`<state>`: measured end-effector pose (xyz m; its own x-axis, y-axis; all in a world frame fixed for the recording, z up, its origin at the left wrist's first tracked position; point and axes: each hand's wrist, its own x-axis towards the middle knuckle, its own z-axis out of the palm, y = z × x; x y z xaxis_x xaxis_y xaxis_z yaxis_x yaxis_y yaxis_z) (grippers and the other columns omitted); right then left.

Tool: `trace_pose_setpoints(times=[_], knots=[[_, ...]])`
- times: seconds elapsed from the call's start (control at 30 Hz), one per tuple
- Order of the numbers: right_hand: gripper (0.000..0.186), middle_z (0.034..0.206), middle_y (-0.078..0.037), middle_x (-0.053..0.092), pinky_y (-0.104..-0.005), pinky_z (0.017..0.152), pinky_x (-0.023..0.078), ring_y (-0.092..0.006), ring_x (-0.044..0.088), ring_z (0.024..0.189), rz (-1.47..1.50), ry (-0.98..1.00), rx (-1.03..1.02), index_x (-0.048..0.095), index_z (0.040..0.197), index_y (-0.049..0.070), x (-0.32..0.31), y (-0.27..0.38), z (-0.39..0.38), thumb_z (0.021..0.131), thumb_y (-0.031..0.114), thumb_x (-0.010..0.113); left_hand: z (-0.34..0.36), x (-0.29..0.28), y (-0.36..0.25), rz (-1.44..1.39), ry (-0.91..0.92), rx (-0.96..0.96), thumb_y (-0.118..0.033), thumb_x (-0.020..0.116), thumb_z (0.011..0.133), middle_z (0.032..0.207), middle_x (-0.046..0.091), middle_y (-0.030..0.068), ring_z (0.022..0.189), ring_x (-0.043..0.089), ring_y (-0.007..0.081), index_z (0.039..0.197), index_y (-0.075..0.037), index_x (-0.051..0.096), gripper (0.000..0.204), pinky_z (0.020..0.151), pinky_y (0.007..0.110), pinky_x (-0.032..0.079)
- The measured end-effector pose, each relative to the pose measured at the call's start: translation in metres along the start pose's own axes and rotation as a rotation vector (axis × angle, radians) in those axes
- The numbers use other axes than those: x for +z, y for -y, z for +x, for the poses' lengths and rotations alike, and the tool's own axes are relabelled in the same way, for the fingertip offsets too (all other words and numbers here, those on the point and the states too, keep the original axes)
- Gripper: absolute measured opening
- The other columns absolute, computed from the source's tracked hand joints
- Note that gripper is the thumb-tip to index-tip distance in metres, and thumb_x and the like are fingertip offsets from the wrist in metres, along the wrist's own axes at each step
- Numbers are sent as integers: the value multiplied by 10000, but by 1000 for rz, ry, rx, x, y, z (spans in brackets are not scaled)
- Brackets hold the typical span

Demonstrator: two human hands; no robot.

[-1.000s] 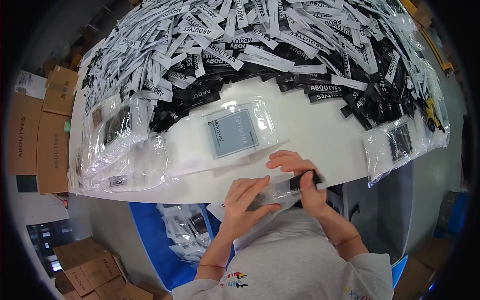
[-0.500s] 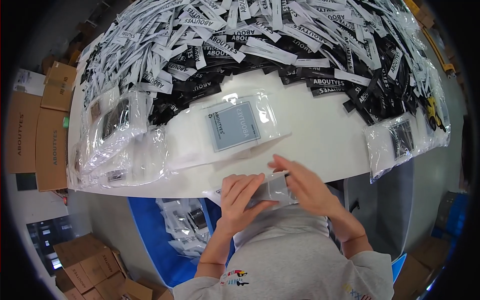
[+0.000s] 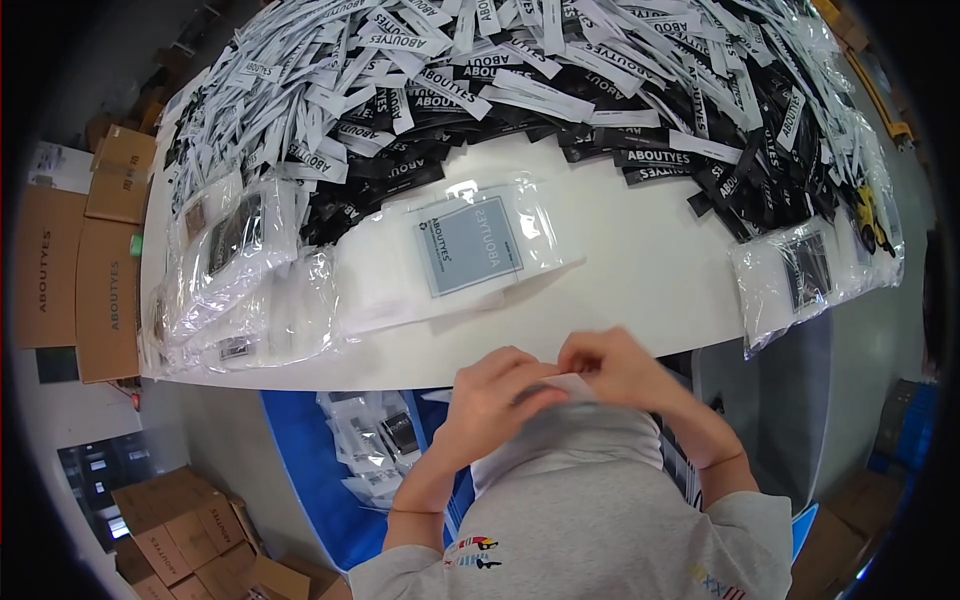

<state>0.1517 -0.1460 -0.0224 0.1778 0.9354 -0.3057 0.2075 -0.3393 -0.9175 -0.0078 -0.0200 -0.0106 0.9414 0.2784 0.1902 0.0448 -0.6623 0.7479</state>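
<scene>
Lying between left hand (image 3: 491,398) and right hand (image 3: 622,372): clear bag (image 3: 574,388), partly hidden

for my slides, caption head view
Left hand holds a pale packet, right hand at its edge, beside a table heaped with black and white strips.

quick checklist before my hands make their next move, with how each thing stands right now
1. Left hand on the translucent pale plastic packet: ok.
2. Right hand on the packet too, fingers bunched at its edge: ok.
3. Packet's opening closed: cannot tell, the fingers cover much of it.
4. Flat clear plastic bag with grey rectangular panel lying on the white table, beyond the hands: ok.
5. Blue open-topped bin free of packets: not ok, clear plastic packets lie in it.
6. Yellow-and-black hand tool away from both hands: ok.
</scene>
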Motion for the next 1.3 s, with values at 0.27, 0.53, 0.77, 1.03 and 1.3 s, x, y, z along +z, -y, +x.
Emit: trace_pose_setpoints(times=[0.27, 0.53, 0.77, 1.03, 1.3], knots=[[253, 851, -47, 648, -242, 670, 459, -114, 585, 756, 525, -93, -133, 639, 995, 9, -3, -1, 0, 777, 121, 705, 5, 15, 2, -734, -371, -379, 13, 745, 705, 786, 625, 43, 719, 578, 107, 813, 24, 653, 142, 620, 232, 439], [84, 685, -51, 577, -254, 556, 387, -109, 499, 612, 119, -435, -400, 631, 882, -8, 11, -3, -2, 857, 72, 629, 8, 32, 5, -272, -453, -105, 50, 677, 752, 826, 637, 52, 729, 558, 121, 840, 53, 645, 94, 631, 237, 440], [165, 797, -69, 614, -270, 619, 420, -117, 513, 684, 67, 74, -26, 630, 922, 19, -23, 4, -16, 925, 151, 532, -17, 7, 19, -735, -70, -271, 21, 547, 848, 935, 662, 97, 836, 586, 129, 920, 58, 660, 139, 723, 240, 455], [324, 1009, -140, 598, -372, 815, 458, -309, 559, 942, -958, -966, -330, 607, 1008, -14, -124, -32, 56, 700, -88, 537, -106, -92, 38, -230, -240, -720, -72, 564, 875, 633, 554, -44, 591, 457, 14, 758, 34, 623, 168, 499, 194, 334], [284, 930, -137, 513, -371, 805, 430, -306, 502, 935, -846, -839, -505, 583, 967, -9, -127, -24, 74, 696, -86, 539, -298, -104, 222, 238, -187, -960, -117, 654, 774, 586, 563, 114, 535, 454, 108, 779, 53, 596, 179, 493, 317, 375]])
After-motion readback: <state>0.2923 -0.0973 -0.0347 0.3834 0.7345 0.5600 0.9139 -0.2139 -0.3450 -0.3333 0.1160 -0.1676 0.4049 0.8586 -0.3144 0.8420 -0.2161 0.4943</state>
